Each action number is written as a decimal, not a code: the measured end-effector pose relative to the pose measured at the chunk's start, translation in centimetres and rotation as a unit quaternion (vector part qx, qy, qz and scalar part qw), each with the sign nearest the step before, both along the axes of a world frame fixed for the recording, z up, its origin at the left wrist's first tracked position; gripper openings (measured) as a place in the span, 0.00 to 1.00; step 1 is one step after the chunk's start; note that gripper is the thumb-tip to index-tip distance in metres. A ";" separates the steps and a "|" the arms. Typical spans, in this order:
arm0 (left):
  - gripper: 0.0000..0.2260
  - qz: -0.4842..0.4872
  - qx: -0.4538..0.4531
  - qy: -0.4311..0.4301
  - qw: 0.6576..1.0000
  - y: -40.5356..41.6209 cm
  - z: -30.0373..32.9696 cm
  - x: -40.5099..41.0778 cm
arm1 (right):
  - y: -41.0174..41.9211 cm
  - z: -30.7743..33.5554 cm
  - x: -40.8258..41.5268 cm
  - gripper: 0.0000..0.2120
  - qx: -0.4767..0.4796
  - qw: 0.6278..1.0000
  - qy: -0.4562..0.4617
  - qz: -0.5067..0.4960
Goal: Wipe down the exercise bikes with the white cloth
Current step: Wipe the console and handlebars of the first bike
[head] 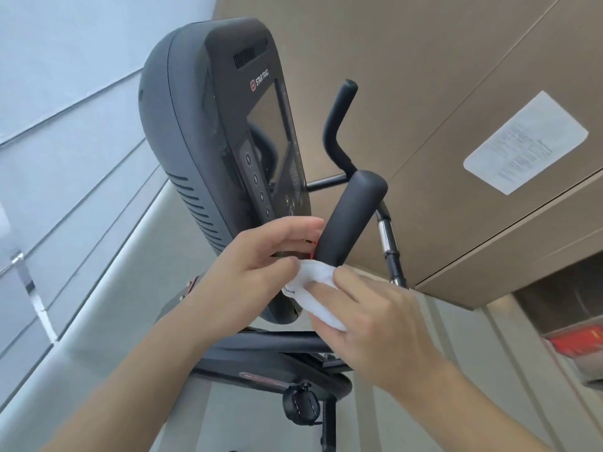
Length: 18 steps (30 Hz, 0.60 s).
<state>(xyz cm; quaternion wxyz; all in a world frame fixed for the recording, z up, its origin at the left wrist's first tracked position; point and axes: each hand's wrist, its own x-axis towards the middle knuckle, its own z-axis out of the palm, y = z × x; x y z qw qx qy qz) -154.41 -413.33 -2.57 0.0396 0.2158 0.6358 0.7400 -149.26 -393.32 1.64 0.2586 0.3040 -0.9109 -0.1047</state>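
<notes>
Head view, strongly tilted. The exercise bike (225, 151) fills the centre, its dark console tipped toward 11 o'clock, the screen and a column of round buttons facing 3 o'clock. A padded black handlebar grip (350, 216) rises toward 1 o'clock from the point where both hands meet; a second, thinner handlebar (336, 125) stands beyond it at 12 o'clock. The white cloth (318, 293) is bunched around the lower end of the padded grip, just below the console's bottom edge. The left hand (261, 256), entering from 7 o'clock, pinches the cloth's upper edge between thumb and curled fingers, its fingertips reaching toward the base of the grip. The right hand (375, 321), entering from 5 o'clock, holds the cloth from below, its thumb pressed onto the fabric's outer face and its fingers curled beneath the wad. The cloth thus lies between the two hands, at 4 o'clock of the left and 10 o'clock of the right. A round adjustment knob (300, 404) sits on the frame at 6 o'clock. A white printed label (525, 141) is stuck to the brown panelled wall (456, 76) at 3 o'clock.
</notes>
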 end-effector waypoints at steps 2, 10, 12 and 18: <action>0.20 0.004 0.013 -0.005 1.000 0.3 0.2 -0.1 | 0.9 1.8 -0.4 0.08 -0.027 0.999 0.041 0.019; 0.15 -0.029 -0.004 -0.007 1.000 1.4 0.2 0.5 | 3.3 0.4 -1.8 0.13 -0.158 0.964 -0.207 0.046; 0.16 -0.027 -0.027 -0.001 0.999 1.5 -0.2 0.6 | 4.5 -0.8 -1.5 0.12 -0.123 0.962 -0.240 0.044; 0.17 0.029 -0.105 -0.005 0.994 3.2 -1.0 1.7 | 10.1 -1.4 0.7 0.04 -0.081 0.958 -0.272 0.038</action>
